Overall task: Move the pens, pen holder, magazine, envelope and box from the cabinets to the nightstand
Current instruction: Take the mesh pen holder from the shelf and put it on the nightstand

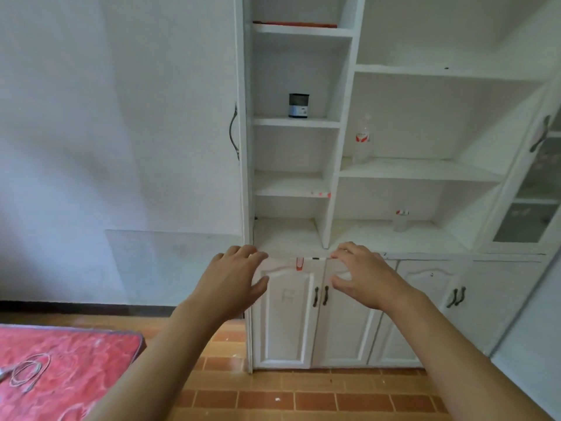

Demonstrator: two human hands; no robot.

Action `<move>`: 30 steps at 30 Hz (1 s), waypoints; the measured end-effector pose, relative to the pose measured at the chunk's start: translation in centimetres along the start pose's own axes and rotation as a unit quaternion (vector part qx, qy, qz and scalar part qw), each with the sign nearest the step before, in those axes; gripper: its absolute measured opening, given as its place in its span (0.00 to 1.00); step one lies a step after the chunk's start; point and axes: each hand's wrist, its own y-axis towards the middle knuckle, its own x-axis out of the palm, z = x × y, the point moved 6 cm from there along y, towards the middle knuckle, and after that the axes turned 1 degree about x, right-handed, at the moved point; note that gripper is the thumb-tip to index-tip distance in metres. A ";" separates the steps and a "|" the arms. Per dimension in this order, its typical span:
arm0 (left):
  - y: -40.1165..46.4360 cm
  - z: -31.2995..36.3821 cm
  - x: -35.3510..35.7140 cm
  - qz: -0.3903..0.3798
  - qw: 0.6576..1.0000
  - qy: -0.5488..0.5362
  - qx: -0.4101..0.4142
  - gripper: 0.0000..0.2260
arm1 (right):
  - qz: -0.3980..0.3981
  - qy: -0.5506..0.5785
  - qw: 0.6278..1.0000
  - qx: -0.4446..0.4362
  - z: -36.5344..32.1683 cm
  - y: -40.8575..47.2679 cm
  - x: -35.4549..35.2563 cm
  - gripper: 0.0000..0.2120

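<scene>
Both hands reached toward the cabinet ledge. The left hand point(239, 273) and the right hand point(359, 273) were spread with fingers loosely curved, holding nothing, either side of a pen point(315, 258) lying on the ledge edge. The pen holder point(298, 105) stood on a higher shelf point(296, 122). A red flat item point(294, 24) lay on the top shelf.

Two bare forearms, no sleeves, left hand point(235, 275), right hand point(361, 273), no gloves
</scene>
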 end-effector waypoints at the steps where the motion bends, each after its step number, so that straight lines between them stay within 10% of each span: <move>1: 1.1 -0.3 0.2 -0.001 1.000 -0.001 0.006 0.24 | -0.001 -0.003 1.000 0.003 0.1 0.8 -0.1 0.27; 30: 37.6 2.7 2.2 0.053 0.995 0.079 -0.036 0.24 | 0.063 -0.006 0.993 -0.101 21.1 28.3 -9.8 0.27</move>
